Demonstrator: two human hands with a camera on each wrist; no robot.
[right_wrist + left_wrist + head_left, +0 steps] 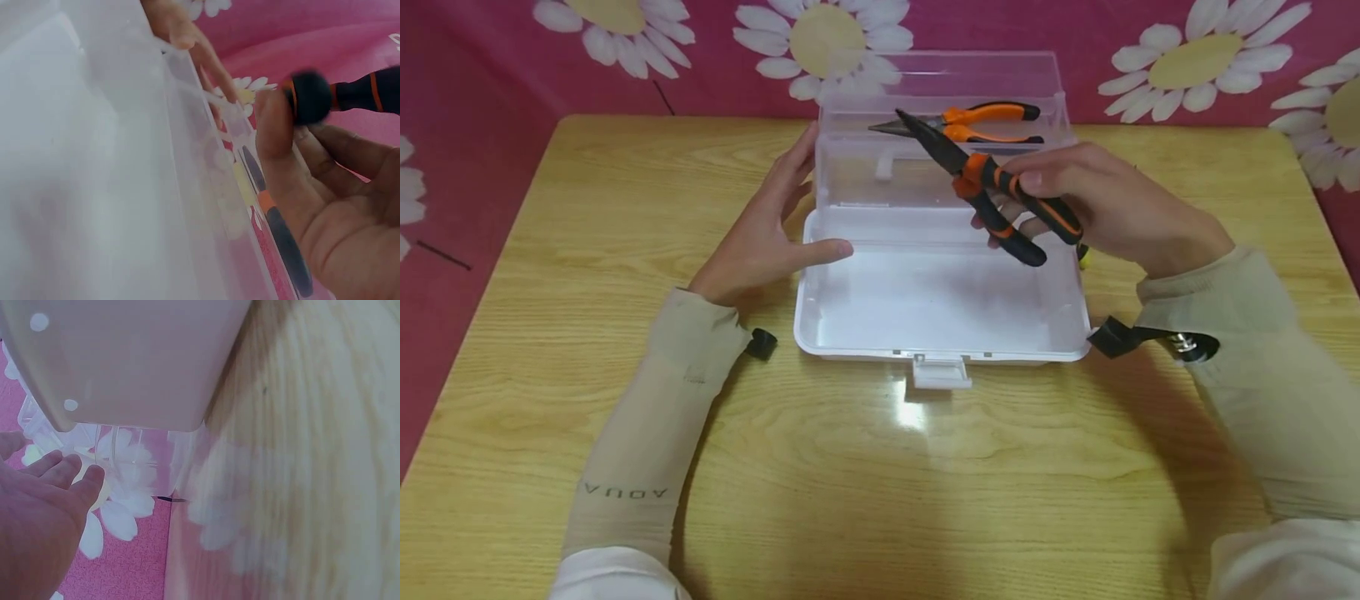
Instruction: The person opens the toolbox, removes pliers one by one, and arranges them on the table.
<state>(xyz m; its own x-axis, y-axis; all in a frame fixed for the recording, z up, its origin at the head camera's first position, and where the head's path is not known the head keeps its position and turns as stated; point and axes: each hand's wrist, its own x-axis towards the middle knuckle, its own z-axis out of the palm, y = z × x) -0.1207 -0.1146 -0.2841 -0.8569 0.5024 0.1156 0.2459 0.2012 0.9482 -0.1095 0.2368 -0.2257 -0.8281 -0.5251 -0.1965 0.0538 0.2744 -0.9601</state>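
A white plastic case [940,304] with a raised clear lid [940,71] stands on the table, its front latch hanging down. My right hand [1097,196] holds needle-nose pliers [958,162] with black and orange handles above the case, jaws toward the back left. A second pair of pliers [992,111], orange-handled, lies at the back and overlaps the clear lid in the head view. At the case's left side is my left hand [760,225], its thumb over the rim and its fingers extended along the lid. In the left wrist view those fingers [87,481] are beside the clear plastic.
The wooden table [850,483] extends around the case. A small yellow and black thing [1082,254] shows partly behind the case's right side. A pink cloth [985,25] with large white daisies hangs along the back edge. Black straps dangle from both wrists.
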